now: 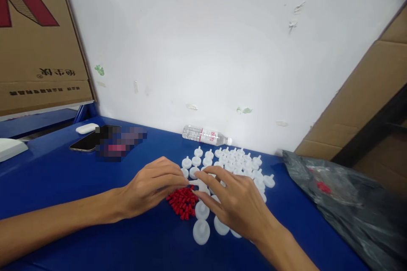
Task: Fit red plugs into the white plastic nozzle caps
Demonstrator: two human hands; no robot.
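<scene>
My left hand [152, 190] and my right hand [235, 203] meet over the blue table [63, 186], fingertips pinched together on a small white plastic cap [194, 182]. Just below the fingertips lies a pile of several small red plastic plugs [182, 202]. Several white round caps [229, 161] with short stems stand in rows behind the hands, and a few more white caps [201, 232] lie in front of my right hand.
A clear water bottle [206, 135] lies against the white wall. A phone [85, 142] and a white earbud case [87, 128] lie at the left. A black plastic bag [343, 203] sits at the right. Cardboard boxes [38, 38] stand on both sides.
</scene>
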